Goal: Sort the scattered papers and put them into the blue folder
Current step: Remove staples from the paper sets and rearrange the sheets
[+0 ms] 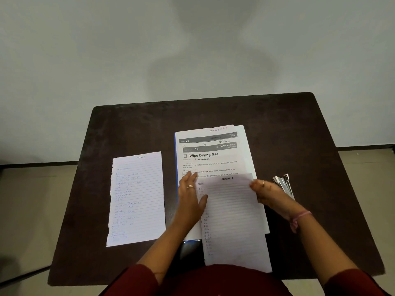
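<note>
Papers in the middle: a stack of printed sheets (210, 154) lies on the dark table (128, 129), the top one headed "Wipe Drying Mat", with other sheets fanned out behind its far and right edges.
Blue folder: only a thin blue edge (176, 167) shows along the left side of that stack, and a blue corner near me, under my left forearm; the stack lies on it.
Lined sheet in my hands: a ruled page (233, 218) marked "Section 1" at its far end lies over the near half of the stack and reaches to the table's near edge.
My left hand (190, 195): flat, fingers straight and spread, resting on the left edge of the ruled page and the printed sheet.
My right hand (269, 193): fingers curled on the page's far right corner, pinching it.
Loose page on the left: a second handwritten ruled sheet (136, 199), left edge torn, lies flat by itself, well apart from the stack.
Metal thing on the right: a shiny stapler-like piece (283, 182) sits just beyond my right hand; I cannot tell exactly what it is.
</note>
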